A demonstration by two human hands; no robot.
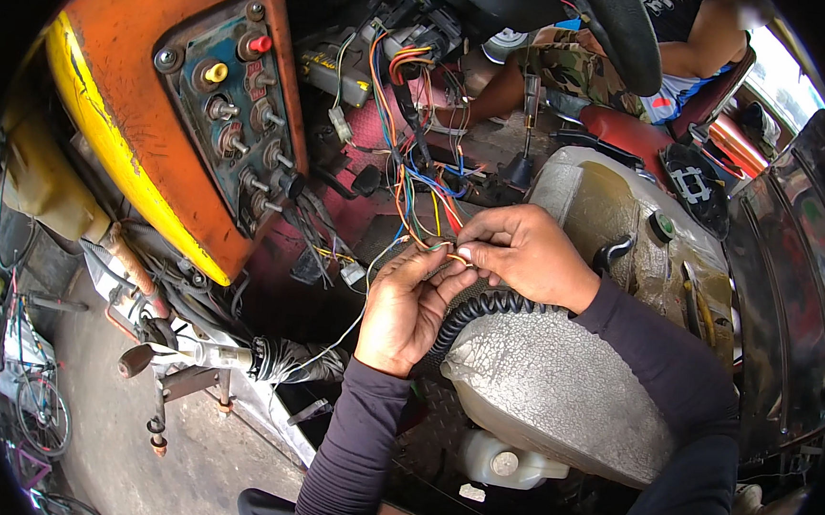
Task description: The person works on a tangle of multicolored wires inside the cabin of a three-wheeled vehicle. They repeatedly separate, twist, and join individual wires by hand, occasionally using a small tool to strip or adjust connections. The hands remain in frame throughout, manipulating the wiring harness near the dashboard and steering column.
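Note:
My left hand (404, 310) and my right hand (532, 258) meet over the cab floor, both pinching thin electrical wires (456, 253) between thumb and fingers. The tips of my fingers nearly touch, and the exact joint of the wires is partly hidden. From there a loose bundle of coloured wires (401, 175) runs up to the opened steering column. A thin pale wire (363, 316) hangs down beside my left wrist. Just under my hands lies a black coiled cable (486, 307), against a cracked silver-grey cover (566, 383).
An orange panel (190, 12) with toggle switches stands at left. The steering wheel (629, 33) and gear lever (526, 132) are ahead. Another person (578, 73) sits at far right. Yellow-handled pliers (700, 311) lie on the right; a white plastic container (489, 462) sits below.

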